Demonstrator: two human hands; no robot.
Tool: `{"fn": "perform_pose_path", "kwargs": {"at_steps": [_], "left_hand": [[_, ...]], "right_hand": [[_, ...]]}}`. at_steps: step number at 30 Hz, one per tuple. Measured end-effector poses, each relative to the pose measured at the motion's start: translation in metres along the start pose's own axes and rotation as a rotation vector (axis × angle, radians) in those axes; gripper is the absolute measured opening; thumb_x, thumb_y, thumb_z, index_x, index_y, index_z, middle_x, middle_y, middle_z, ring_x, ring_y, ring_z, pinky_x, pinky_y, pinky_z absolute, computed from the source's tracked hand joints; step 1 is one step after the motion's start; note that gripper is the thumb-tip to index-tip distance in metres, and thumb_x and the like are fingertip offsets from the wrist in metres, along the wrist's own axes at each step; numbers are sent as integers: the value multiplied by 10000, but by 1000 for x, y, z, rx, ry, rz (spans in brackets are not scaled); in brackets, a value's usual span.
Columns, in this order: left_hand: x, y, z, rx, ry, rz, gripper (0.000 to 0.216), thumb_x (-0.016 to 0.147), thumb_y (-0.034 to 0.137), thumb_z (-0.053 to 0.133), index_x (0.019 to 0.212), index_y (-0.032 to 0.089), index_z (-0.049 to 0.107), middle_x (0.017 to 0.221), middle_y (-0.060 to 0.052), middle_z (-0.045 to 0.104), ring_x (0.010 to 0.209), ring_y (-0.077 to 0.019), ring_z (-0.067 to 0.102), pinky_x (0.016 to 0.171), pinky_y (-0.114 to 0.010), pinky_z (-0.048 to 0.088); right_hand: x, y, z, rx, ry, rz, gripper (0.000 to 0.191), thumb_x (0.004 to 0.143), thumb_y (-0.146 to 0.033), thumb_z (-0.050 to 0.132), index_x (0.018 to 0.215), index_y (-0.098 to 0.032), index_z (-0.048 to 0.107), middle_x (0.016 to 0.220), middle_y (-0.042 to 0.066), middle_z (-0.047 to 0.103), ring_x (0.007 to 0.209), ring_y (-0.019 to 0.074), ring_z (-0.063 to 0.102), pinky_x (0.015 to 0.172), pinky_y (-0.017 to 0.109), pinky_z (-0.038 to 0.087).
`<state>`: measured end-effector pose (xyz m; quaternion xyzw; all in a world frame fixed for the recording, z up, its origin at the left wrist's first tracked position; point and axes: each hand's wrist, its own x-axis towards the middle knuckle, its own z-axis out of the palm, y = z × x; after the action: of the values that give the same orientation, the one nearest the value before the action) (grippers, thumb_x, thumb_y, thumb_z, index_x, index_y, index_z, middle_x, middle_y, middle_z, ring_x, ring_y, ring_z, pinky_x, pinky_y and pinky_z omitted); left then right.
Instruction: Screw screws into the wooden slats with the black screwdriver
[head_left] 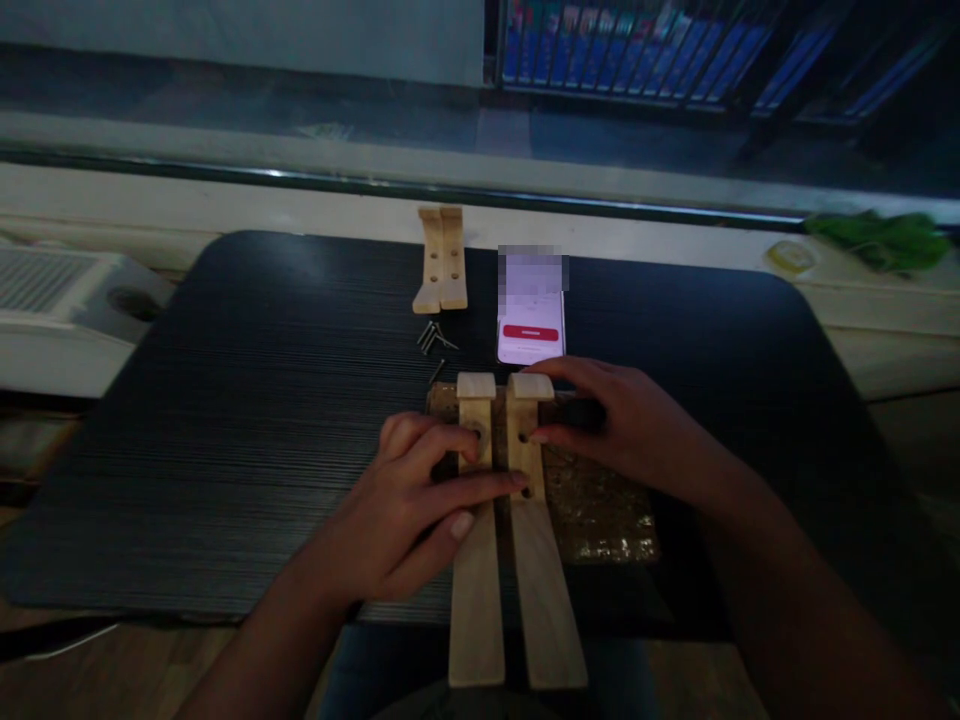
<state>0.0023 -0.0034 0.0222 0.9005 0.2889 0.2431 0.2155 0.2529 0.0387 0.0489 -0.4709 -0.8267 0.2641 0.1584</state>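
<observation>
- Spreading the left hand [401, 510] over the left slat [484, 550], unclenched; bending one finger to its visible hole [478, 436] and stretching another across to the right slat [536, 545], just by the lower hole [527, 492].
- Pinching the right slat's upper end with the right hand [637, 420], forefinger by the curled lip [531, 386], thumb near the upper hole [523, 437]; being unable to tell whether also holding the dark patch [583, 412] inside that grip — too dim.
- For good handling, probably needing to keep both slats backed by the brown wrapped block [600, 505], pressing evenly near the holes and minding the long tails [480, 640] — jutting past the near edge of the table [285, 430], likely tipping if let go.
- Looking pale and plain, faintly grained; lying side by side across the block with a narrow gap, lips level, tails widening and splaying apart toward the lap [375, 665].
- Having two brackets [454, 266], some screws [430, 338] and a lit phone [531, 312] farther off, on the table.
</observation>
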Motion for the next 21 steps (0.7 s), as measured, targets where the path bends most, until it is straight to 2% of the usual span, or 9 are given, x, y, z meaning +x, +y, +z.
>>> {"fn": "perform_pose_path", "kwargs": {"at_steps": [9,21], "left_hand": [[2,0,0,10,3,4,396,978,279,367,1261,264,643,1057,-71,505,999,-233,433,884,-398,350],[3,1,0,13,10,14,401,992,288,341,1228,247,663,1053,-70,498,1001,-231,424,891,-399,362]], "right_hand": [[2,2,2,-26,35,-15,419,801,-345,696,1184,-207,594,1169,80,707,1060,249,674,933,418,515],[2,1,2,-20,27,6,412,800,-343,698,1174,-203,598,1144,72,712,1031,239,678,916,396,511]]}}
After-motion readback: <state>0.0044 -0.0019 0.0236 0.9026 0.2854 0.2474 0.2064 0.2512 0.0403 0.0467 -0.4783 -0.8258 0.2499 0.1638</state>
